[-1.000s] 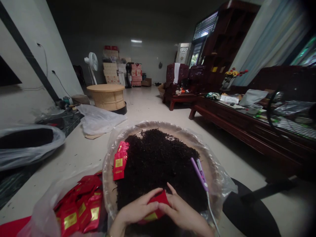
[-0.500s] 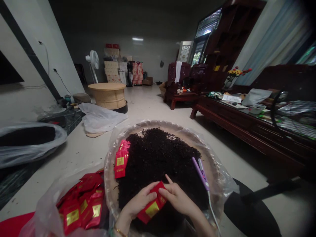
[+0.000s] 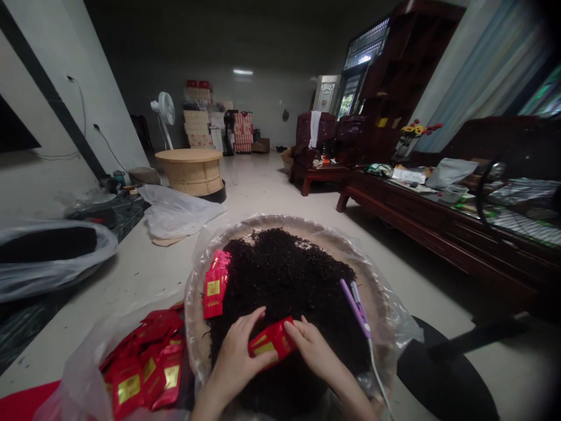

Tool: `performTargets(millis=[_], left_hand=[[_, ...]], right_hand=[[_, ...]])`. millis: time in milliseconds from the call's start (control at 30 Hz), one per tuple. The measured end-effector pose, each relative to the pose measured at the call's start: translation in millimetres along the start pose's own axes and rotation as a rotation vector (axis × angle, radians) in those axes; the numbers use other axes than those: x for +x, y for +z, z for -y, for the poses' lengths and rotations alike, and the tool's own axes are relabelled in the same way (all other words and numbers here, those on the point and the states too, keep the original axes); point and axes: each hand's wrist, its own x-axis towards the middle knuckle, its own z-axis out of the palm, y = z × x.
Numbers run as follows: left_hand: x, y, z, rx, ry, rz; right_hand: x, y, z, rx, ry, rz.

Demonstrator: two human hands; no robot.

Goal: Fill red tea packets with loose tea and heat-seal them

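A red packet with a gold label point(image 3: 280, 339) is held over a heap of dark, dried, leaf-like bits point(image 3: 284, 269). Thumb and fingers of my right hand point(image 3: 315, 351) pinch its right end. My left hand point(image 3: 234, 354) is open around the left end, fingers spread and thumb overlapping the lower edge; whether it touches is unclear. The heap lies in a wide round tray point(image 3: 377, 286) lined with clear plastic. Several red packets point(image 3: 214, 289) overlap along the tray's left side. A purple hair straightener point(image 3: 357, 310) rests at its right, cord running toward me.
Left of the tray, a plastic bag point(image 3: 83, 374) holds many red packets point(image 3: 146, 368). Another bag of dark material point(image 3: 48, 242) is farther left. A black round stand base point(image 3: 442, 374) is on the floor at right, below a long wooden table point(image 3: 429, 216).
The packet has turned closer to level. My left hand has loosened from it and spread its fingers, while my right hand keeps its pinch on the right end.
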Motion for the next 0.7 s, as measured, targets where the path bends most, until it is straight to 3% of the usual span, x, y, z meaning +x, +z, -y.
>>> performTargets(millis=[100,267,467,600,667,700], left_hand=[[-7,14.1,1,0.358,0.29,-0.155],[-8,34.0,22,0.472,0.407,-0.417],[-6,31.2,35,0.386,0.35,-0.497],[-6,27.6,42,0.285,0.196,-0.553],[-6,26.1,46,0.229,0.121,-0.589],[-6,25.4,48,0.206,0.087,-0.609]], right_hand=[[4,7,9,-0.013,-0.037,-0.031],[8,18,18,-0.022,-0.088,0.003],[10,17,22,0.024,-0.136,0.049],[22,8,13,0.019,-0.192,-0.219],[32,6,6,-0.176,-0.288,-0.299],[37,7,3,-0.307,-0.337,-0.279]])
